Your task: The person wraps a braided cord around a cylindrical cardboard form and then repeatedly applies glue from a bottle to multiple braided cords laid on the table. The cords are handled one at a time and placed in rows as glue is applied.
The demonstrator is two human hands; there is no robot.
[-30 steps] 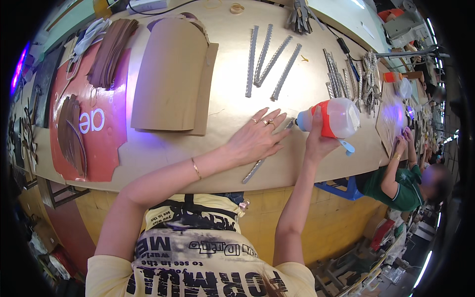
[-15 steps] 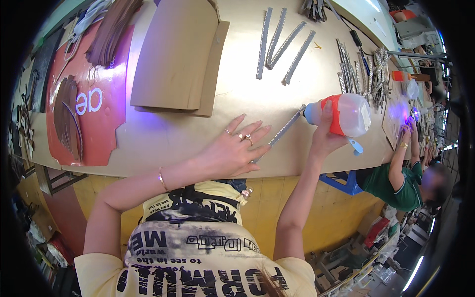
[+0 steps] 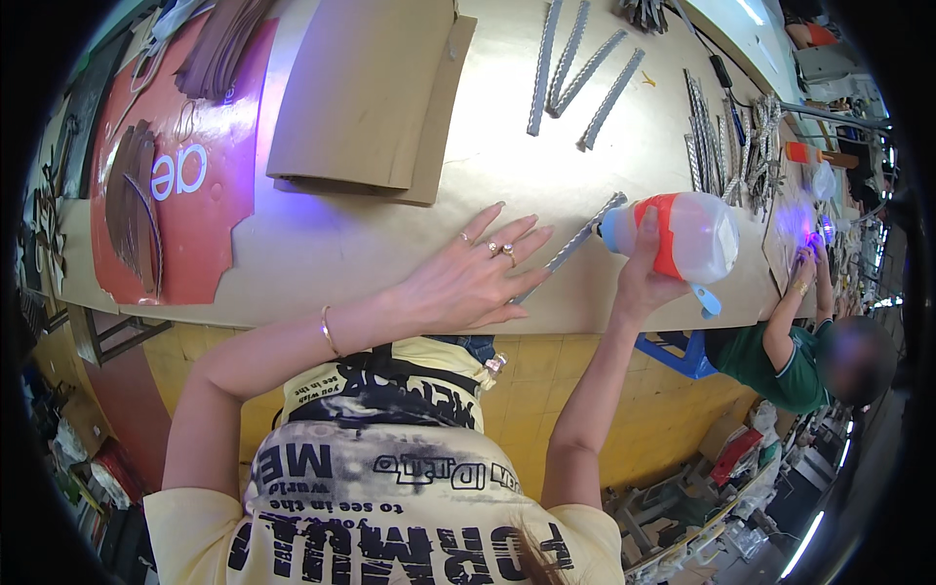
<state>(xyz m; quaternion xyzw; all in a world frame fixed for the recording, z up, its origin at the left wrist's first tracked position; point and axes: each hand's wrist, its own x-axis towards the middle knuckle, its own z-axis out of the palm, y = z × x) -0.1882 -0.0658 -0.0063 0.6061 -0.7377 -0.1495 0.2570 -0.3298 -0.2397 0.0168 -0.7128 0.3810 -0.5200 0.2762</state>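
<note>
Pressing flat with fingers spread, the left hand (image 3: 468, 283) pins a metal strip (image 3: 570, 246) near the table's (image 3: 322, 244) near edge; the right hand (image 3: 639, 278) is wrapped around a bottle (image 3: 682, 234), tipped so its nozzle meets the strip's far end. Judged risks: the strip may slide if the palm lifts, since little of it lies under the fingers; a hard squeeze may overrun onto the table; the bottle, held past the near edge, could drop if the grip slackens. Farther back lie a cardboard sheet (image 3: 366, 93) and spare strips (image 3: 575, 68).
</note>
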